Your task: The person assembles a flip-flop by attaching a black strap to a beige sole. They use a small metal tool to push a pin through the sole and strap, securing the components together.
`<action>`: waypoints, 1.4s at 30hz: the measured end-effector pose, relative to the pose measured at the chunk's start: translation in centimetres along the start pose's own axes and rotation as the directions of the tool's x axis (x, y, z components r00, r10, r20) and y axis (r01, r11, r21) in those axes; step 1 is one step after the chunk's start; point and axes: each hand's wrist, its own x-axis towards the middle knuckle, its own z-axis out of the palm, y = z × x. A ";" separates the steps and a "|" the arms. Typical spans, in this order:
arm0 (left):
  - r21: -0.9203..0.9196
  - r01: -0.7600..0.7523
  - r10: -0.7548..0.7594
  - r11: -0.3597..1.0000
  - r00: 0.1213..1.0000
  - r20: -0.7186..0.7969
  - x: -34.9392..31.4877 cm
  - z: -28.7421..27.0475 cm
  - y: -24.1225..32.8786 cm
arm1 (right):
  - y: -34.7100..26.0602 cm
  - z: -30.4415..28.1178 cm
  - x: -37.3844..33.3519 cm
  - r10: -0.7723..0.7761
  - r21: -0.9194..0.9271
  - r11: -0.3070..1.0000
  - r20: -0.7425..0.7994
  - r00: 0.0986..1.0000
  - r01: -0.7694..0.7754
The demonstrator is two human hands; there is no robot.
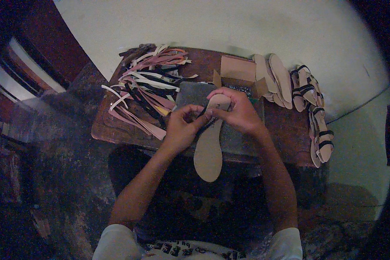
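Note:
A tan shoe sole (pixel 208 156) is held up over the near edge of the table, its wide end pointing toward me and its narrower end away. My right hand (pixel 239 112) is closed around the narrower end, fingers behind it and thumb on its face. At the sole's left edge, my left hand (pixel 184 126) is pinched closed on a thin black strap (pixel 205 113), which lies against the sole near my right thumb. My fingers partly hide where strap and sole meet.
Loose straps (pixel 141 89) in pink, white and black heap on the table's left. A grey slab (pixel 190 89) lies under my hands. Behind stands an open cardboard box (pixel 238 69) with small dark pieces. Spare soles (pixel 278 78) and strapped sandals (pixel 323 134) line the right edge.

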 end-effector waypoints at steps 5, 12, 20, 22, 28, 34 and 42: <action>0.001 -0.021 0.021 1.000 1.000 0.016 -0.1 0.0 0.5 | 0.6 0.0 0.0 -0.004 -0.109 0.994 -0.031 1.000 0.001; 0.079 -0.028 0.031 0.996 0.999 -0.037 -0.1 0.2 -0.1 | 0.9 0.2 -0.1 0.038 -0.036 0.999 -0.023 0.999 -0.039; 0.032 -0.022 0.023 0.999 0.999 -0.030 0.0 0.4 -0.2 | 1.4 0.3 0.1 0.031 0.061 0.998 -0.028 0.999 -0.030; 0.028 -0.056 0.057 0.998 0.998 -0.028 -0.1 0.2 -0.4 | 1.1 0.5 -0.1 0.074 0.086 0.994 -0.033 0.997 -0.071; 0.097 -0.082 0.085 0.992 0.996 -0.024 -0.2 -0.3 0.5 | 2.1 0.7 0.3 0.024 0.037 0.999 -0.118 0.993 -0.019; -0.090 -0.052 0.046 0.995 0.996 -0.070 0.2 -0.5 0.7 | 0.9 0.8 0.6 -0.006 0.069 0.997 -0.319 0.948 0.030; -0.064 -0.144 0.127 0.987 0.966 -0.225 0.9 -0.9 -1.2 | -3.8 3.3 -1.2 0.128 -0.156 0.971 -0.309 0.942 -0.183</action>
